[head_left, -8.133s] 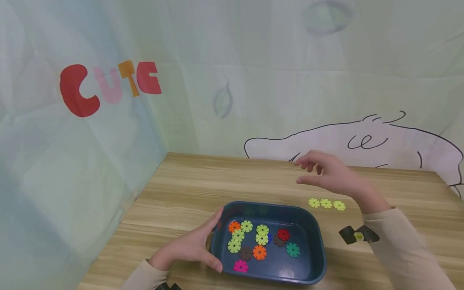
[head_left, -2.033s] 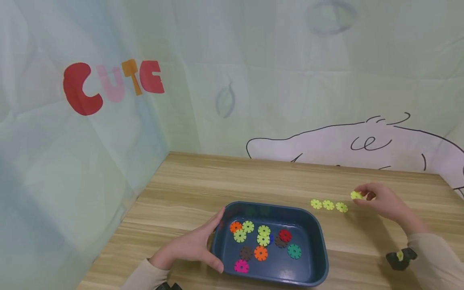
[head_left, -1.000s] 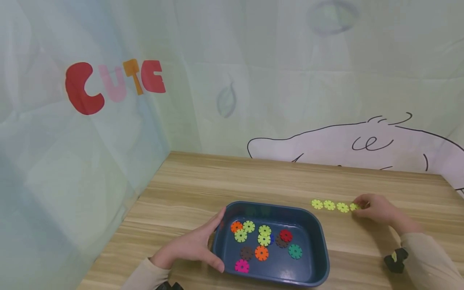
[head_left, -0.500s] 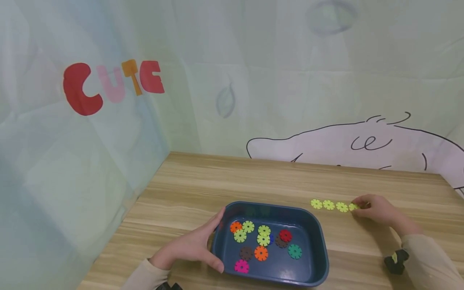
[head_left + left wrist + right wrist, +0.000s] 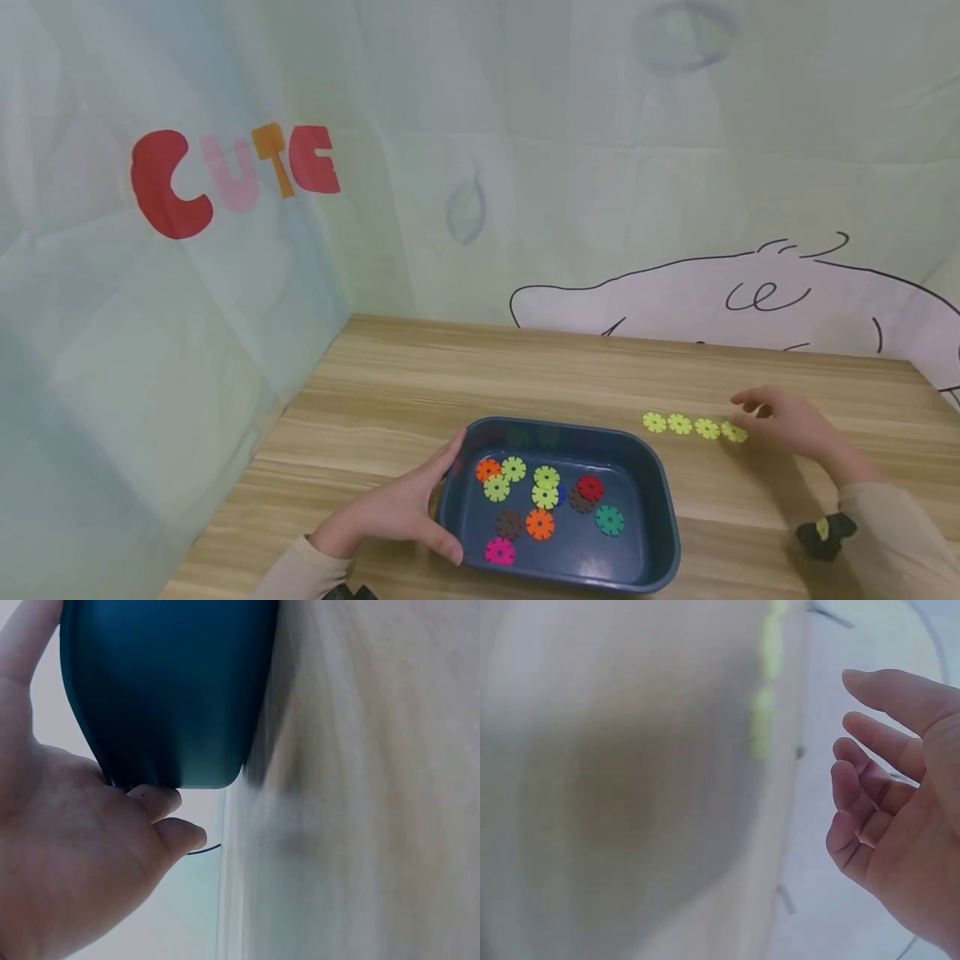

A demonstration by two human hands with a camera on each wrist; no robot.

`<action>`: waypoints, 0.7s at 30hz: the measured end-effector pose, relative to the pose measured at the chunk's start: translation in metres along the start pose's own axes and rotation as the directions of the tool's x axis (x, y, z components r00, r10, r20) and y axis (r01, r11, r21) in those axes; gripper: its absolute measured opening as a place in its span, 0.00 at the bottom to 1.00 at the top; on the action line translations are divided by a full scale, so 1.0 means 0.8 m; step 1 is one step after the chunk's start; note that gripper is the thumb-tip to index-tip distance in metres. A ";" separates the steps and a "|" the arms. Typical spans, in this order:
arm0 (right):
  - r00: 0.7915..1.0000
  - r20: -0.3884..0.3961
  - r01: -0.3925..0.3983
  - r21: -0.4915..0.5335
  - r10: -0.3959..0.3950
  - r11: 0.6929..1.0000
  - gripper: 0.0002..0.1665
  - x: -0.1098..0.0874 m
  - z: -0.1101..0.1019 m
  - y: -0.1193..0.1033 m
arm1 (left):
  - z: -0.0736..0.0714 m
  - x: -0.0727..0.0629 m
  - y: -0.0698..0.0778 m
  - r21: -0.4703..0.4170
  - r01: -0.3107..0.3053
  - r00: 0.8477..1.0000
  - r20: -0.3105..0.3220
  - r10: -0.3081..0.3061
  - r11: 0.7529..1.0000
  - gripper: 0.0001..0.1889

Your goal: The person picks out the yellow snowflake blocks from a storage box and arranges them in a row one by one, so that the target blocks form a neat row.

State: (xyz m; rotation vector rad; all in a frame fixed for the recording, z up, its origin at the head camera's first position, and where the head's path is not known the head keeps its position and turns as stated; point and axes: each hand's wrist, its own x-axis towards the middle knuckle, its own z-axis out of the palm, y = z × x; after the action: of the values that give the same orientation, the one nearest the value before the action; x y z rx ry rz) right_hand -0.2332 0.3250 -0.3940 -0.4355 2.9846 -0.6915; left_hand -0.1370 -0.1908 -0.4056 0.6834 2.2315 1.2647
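My left hand [image 5: 401,508] grips the left end of a dark blue plastic tub [image 5: 656,500], thumb at the near corner and index finger at the far one. In the left wrist view the tub's wall [image 5: 165,690] lies between thumb and fingers. Just right of a row of yellow-green notched snowflake discs [image 5: 679,424], my right hand [image 5: 787,423] hovers with fingers loosely bent, holding nothing. The rightmost disc [image 5: 734,432] lies flat on the table, partly under the thumb in the head view. Apart from the blurred discs [image 5: 762,724], that hand appears empty in the right wrist view.
Inside the tub lie more snowflake discs: several yellow-green, orange [image 5: 539,524], brown [image 5: 509,524], red [image 5: 590,487], teal [image 5: 610,520], pink [image 5: 499,551] and a mostly hidden blue one. The wooden table [image 5: 465,358] meets printed curtains [image 5: 420,167] at the back and left.
One yellow-green disc has gone from the tub to the right end of the row. The right hand has released it and lifted slightly away. The left hand stays in place.
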 end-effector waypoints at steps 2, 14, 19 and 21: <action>0.999 -0.022 0.025 -0.008 -0.025 1.000 0.25 0.000 -0.008 -0.011 | 0.000 0.000 0.000 0.000 0.002 1.000 -0.001 -0.002 1.000 0.70; 0.959 -0.161 0.227 -0.045 -0.231 0.973 0.19 -0.002 -0.040 -0.104 | 0.000 0.000 0.000 0.004 0.003 1.000 0.002 -0.003 1.000 0.70; 0.943 -0.168 0.282 -0.048 -0.286 0.958 0.18 -0.003 -0.046 -0.141 | 0.000 0.000 0.001 -0.002 0.003 1.000 0.003 -0.003 1.000 0.71; 0.933 -0.173 0.312 -0.049 -0.316 0.949 0.17 -0.002 -0.047 -0.154 | 0.000 0.000 0.001 -0.004 0.004 1.000 0.003 -0.004 1.000 0.71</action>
State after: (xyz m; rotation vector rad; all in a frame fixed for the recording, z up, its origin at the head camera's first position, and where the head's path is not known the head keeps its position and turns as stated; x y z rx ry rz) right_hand -0.2033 0.2353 -0.3066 -0.9163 3.1241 -0.7586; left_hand -0.1370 -0.1906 -0.4049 0.6783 2.2261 1.2652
